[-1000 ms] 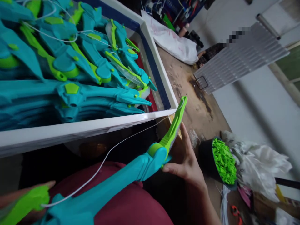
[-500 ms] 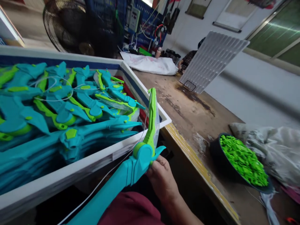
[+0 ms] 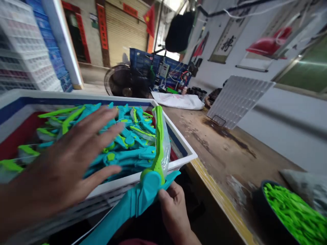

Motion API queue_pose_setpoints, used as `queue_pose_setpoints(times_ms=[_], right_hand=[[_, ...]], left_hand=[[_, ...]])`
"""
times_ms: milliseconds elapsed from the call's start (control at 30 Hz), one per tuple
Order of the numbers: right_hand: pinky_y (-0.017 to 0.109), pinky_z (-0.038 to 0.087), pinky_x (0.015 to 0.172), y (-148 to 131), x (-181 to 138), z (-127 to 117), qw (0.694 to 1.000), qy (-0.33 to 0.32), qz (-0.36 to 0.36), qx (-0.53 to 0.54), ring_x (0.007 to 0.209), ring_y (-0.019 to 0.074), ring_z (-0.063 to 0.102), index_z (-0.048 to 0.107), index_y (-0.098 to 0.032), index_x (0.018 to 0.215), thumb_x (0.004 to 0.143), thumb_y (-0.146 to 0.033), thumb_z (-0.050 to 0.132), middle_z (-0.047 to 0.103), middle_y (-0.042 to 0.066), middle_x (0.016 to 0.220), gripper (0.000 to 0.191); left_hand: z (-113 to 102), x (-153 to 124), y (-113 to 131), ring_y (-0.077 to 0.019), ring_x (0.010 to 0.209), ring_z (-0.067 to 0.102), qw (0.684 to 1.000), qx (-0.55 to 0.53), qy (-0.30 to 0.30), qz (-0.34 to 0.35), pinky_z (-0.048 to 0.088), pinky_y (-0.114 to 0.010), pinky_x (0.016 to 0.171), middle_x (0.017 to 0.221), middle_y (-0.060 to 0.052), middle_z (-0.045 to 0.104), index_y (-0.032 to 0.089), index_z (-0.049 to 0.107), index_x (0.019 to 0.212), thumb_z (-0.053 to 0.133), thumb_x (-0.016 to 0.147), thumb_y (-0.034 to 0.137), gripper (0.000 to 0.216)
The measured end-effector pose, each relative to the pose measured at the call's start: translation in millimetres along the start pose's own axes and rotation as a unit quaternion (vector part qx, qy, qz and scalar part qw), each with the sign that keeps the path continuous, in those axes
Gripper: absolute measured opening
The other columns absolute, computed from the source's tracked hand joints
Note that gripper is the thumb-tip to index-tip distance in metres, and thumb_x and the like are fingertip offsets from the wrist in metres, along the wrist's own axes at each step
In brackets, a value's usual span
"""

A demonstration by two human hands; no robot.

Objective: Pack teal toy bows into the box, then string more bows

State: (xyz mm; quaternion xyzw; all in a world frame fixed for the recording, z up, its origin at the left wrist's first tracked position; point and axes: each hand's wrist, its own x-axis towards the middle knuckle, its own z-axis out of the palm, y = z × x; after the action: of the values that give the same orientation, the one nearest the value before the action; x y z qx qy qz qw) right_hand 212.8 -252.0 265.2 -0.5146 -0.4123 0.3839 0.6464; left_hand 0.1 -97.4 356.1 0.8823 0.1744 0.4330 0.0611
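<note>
My right hand pinches the pointed end of a teal plastic toy bow. The bow has a bright green jointed arm pointing up, with clear plastic alongside it. A white string runs beside the teal body, whose lower end leaves the bottom of the view. My left hand hovers blurred over the near left of a white crate, its fingers spread and nothing in them. Several similar teal and green bows lie piled in that crate, partly hidden behind my left hand.
A wooden table extends on the right. On it are a dark basin of green plastic parts, a tilted translucent ribbed panel and a white sack. Behind the crate stands a fan. A person is partly hidden behind the panel.
My left hand has come into view from the left, over the crate. The view has tilted up, showing the street and stacked crates. My right hand still holds the bow.
</note>
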Motion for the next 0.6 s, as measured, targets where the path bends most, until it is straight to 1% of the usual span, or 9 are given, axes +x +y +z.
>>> queue_pose_setpoints(times_ms=[67, 133, 167, 233, 267, 333, 400, 500, 600], right_hand=[[0.033, 0.060, 0.074, -2, -1, 6, 1.000, -0.015, -0.006, -0.023, 0.075, 0.0228, 0.070, 0.077, -0.019, 0.094, 0.089, -0.045, 0.071, 0.076, 0.006, 0.084, 0.027], [0.034, 0.061, 0.074, -2, -5, 8, 0.999, -0.009, -0.013, -0.049, 0.078, 0.0247, 0.072, 0.077, -0.019, 0.093, 0.085, -0.044, 0.073, 0.076, 0.007, 0.082, 0.027], [0.034, 0.061, 0.074, -1, -7, 6, 0.998, 0.006, -0.013, -0.066, 0.079, 0.0250, 0.072, 0.076, -0.019, 0.090, 0.083, -0.043, 0.074, 0.075, 0.006, 0.081, 0.025], [0.033, 0.061, 0.072, 1, -11, -3, 0.993, 0.061, -0.006, -0.100, 0.077, 0.0246, 0.071, 0.073, -0.019, 0.082, 0.079, -0.041, 0.077, 0.073, 0.006, 0.075, 0.022], [0.032, 0.060, 0.070, 3, -12, -9, 0.989, 0.095, -0.002, -0.111, 0.075, 0.0243, 0.070, 0.071, -0.019, 0.078, 0.077, -0.040, 0.077, 0.071, 0.005, 0.072, 0.022], [0.032, 0.059, 0.069, 5, -13, -23, 0.981, 0.152, 0.002, -0.120, 0.075, 0.0245, 0.069, 0.070, -0.018, 0.077, 0.077, -0.042, 0.077, 0.069, 0.005, 0.069, 0.025], [0.034, 0.058, 0.072, 8, -11, -37, 0.977, 0.176, -0.003, -0.123, 0.078, 0.0249, 0.069, 0.073, -0.017, 0.086, 0.079, -0.044, 0.076, 0.071, 0.006, 0.074, 0.028], [0.035, 0.057, 0.076, 11, -10, -52, 0.973, 0.169, -0.011, -0.155, 0.082, 0.0250, 0.069, 0.074, -0.016, 0.099, 0.082, -0.045, 0.074, 0.074, 0.009, 0.087, 0.034], [0.037, 0.056, 0.076, 15, -13, -62, 0.958, 0.163, -0.034, -0.232, 0.083, 0.0263, 0.069, 0.074, -0.017, 0.105, 0.088, -0.045, 0.067, 0.073, 0.009, 0.088, 0.033]], left_hand=[[0, 33, 11, -0.0299, 0.160, 0.012, 0.986, 0.082, -0.063, 0.131, 0.002, -0.063, 0.131, 0.171, 0.013, 0.022, 0.044, 0.028, 0.159, 0.057, 0.099, 0.025, 0.069], [4, 71, 13, -0.0316, 0.160, 0.011, 0.960, 0.129, -0.147, 0.202, -0.008, -0.067, 0.127, 0.167, 0.006, 0.034, 0.031, 0.041, 0.152, 0.063, 0.092, 0.016, 0.066], [7, 86, 11, -0.0340, 0.158, 0.021, 0.952, 0.133, -0.169, 0.217, -0.008, -0.067, 0.127, 0.157, 0.002, 0.048, 0.026, 0.055, 0.140, 0.070, 0.088, 0.018, 0.055], [14, 102, 1, -0.0384, 0.142, 0.048, 0.947, 0.119, -0.204, 0.216, 0.010, -0.065, 0.129, 0.123, -0.004, 0.069, 0.020, 0.069, 0.105, 0.080, 0.082, 0.024, 0.025], [19, 101, -5, -0.0391, 0.129, 0.059, 0.952, 0.101, -0.212, 0.196, 0.024, -0.063, 0.126, 0.106, -0.006, 0.070, 0.020, 0.068, 0.089, 0.082, 0.081, 0.030, 0.020], [28, 86, -15, -0.0362, 0.102, 0.068, 0.967, 0.064, -0.217, 0.117, 0.048, -0.054, 0.108, 0.084, -0.006, 0.066, 0.020, 0.062, 0.075, 0.082, 0.081, 0.046, 0.033], [36, 58, -21, -0.0315, 0.085, 0.068, 0.975, 0.034, -0.222, 0.004, 0.054, -0.044, 0.088, 0.076, -0.005, 0.064, 0.021, 0.059, 0.075, 0.077, 0.082, 0.056, 0.040], [40, 9, -20, -0.0276, 0.082, 0.070, 0.949, -0.049, -0.281, -0.136, 0.051, -0.034, 0.072, 0.085, -0.005, 0.071, 0.021, 0.066, 0.094, 0.061, 0.094, 0.055, 0.034], [36, -33, -6, -0.0293, 0.109, 0.071, 0.907, -0.166, -0.326, -0.207, 0.055, -0.034, 0.084, 0.122, -0.005, 0.074, 0.026, 0.063, 0.132, 0.055, 0.098, 0.057, 0.046]])
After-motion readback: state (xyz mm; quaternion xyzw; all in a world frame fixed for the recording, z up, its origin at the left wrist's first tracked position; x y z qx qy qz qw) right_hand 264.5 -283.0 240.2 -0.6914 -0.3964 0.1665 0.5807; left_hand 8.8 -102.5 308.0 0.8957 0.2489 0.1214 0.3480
